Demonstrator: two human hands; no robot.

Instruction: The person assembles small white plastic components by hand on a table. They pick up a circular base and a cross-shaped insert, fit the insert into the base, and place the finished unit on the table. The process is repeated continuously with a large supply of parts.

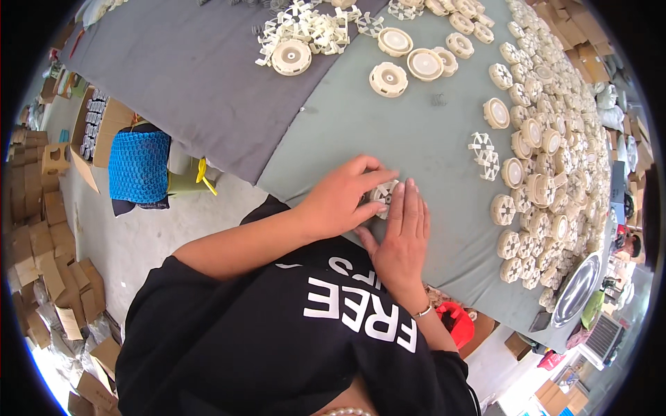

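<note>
In front of me on the green-grey cloth lies a small round cream plastic part [383,199] with slotted openings in its top. My left hand [340,197] grips it, thumb on the near side and fingers over the far side. Stretched out and close together, the fingers of my right hand [404,239] lie against the part's right side, partly covering it. The right thumb points toward the left thumb. To the right of my hands are two cream star-shaped frames [483,158]. A thin coil spring [438,100] lies farther off.
Many round cream parts [538,187] are heaped along the table's right side. White clip pieces [309,31] form a pile at the far end, near several loose discs [424,64]. A blue cushioned seat [139,158] and an open carton [104,135] stand left. A metal tray [577,288] sits far right.
</note>
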